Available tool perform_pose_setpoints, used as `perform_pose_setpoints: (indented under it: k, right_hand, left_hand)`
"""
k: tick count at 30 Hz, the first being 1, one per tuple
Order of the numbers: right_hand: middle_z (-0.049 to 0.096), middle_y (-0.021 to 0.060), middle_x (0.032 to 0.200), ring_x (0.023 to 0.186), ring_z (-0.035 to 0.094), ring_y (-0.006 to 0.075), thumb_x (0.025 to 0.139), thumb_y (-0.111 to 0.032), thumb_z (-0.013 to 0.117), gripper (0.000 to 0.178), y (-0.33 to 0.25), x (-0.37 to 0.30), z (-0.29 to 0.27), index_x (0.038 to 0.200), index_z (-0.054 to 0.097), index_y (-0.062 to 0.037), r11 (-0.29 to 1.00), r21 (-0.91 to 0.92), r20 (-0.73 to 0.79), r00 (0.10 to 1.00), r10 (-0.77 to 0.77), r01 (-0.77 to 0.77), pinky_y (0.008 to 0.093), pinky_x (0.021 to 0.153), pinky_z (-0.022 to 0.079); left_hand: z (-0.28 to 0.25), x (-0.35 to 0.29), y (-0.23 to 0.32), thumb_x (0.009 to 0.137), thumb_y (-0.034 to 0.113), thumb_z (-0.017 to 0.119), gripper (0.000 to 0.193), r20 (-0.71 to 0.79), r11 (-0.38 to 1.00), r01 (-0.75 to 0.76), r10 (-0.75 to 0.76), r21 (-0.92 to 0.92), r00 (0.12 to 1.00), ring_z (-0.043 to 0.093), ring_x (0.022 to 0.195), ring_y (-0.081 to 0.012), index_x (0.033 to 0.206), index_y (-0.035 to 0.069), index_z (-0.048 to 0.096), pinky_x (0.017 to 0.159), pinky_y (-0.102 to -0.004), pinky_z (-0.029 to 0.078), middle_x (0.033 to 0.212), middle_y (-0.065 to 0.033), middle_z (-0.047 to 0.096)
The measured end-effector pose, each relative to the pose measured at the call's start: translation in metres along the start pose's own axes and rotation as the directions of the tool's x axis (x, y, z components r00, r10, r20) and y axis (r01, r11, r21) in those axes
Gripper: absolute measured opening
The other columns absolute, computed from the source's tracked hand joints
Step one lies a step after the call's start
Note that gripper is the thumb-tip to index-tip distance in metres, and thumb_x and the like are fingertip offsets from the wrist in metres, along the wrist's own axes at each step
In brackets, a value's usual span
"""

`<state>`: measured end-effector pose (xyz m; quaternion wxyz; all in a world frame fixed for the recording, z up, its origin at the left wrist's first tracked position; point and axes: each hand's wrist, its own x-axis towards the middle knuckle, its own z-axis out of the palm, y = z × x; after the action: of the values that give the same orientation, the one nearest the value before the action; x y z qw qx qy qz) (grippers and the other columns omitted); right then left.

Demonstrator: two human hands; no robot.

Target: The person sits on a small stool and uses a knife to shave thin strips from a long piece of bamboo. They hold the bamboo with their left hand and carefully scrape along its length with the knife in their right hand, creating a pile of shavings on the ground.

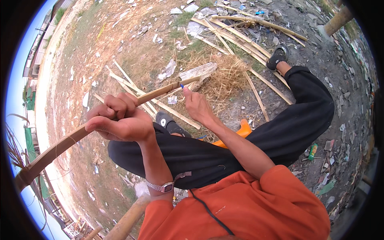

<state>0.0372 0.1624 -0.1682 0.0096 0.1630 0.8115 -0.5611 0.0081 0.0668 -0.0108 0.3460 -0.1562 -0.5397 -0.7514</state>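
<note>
My left hand (122,117) is wrapped round a long split bamboo strip (56,151). The strip slants from the far left edge up to the middle of the view, its thin tip above the straw. A few loose fibres hang from its lower left part. My right hand (197,105) is closed beside the strip's thin end, thumb on top. A small blue tip (182,85) shows just past that thumb, against the strip; the rest of what this hand holds is hidden.
Several bamboo strips (244,44) lie on the littered ground ahead, with more at left. A weathered wood block (199,72) rests by dry shavings (228,78). An orange object (244,130) shows between my legs. A thick post (338,21) stands at far right.
</note>
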Motion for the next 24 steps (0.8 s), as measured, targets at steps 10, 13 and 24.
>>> perform_pose_setpoints:
  k: [10,13,24]
  right_hand:
    - [0.058,0.0316,0.074,0.082,0.056,0.0464,0.094,-0.042,0.025,0.066,0.019,0.006,0.010,0.072,0.062,0.0070,0.995,-0.100,0.038,0.999,-0.006,0.009,0.0526,0.079,0.041]
    - [0.051,0.0285,0.056,0.057,0.053,0.0435,0.095,-0.038,0.027,0.064,0.031,0.016,0.009,0.057,0.053,0.0067,0.994,-0.109,-0.063,0.998,-0.030,0.023,0.0502,0.062,0.040]
    - [0.058,0.0329,0.077,0.083,0.057,0.0469,0.094,-0.039,0.024,0.064,0.114,0.013,0.015,0.072,0.063,0.0070,0.944,-0.288,0.077,0.979,0.189,-0.159,0.0505,0.081,0.042]
  left_hand:
    - [-0.013,0.006,0.000,0.092,0.052,0.032,0.045,0.050,0.997,0.001,0.003,-0.079,0.999,0.012,0.039,-0.0053,0.071,0.012,0.032,0.034,-0.0219,0.013,0.048,0.0042,0.019]
    - [-0.014,0.012,-0.005,0.092,0.052,0.032,0.045,0.015,0.997,0.014,-0.013,-0.075,1.000,0.012,0.039,-0.0053,0.070,0.012,0.031,0.035,-0.0219,0.013,0.048,0.0040,0.018]
    - [-0.012,0.011,-0.003,0.091,0.055,0.030,0.047,0.118,0.997,0.002,0.008,-0.081,0.993,0.011,0.039,-0.0052,0.070,0.013,0.030,0.035,-0.0217,0.012,0.048,0.0045,0.018]
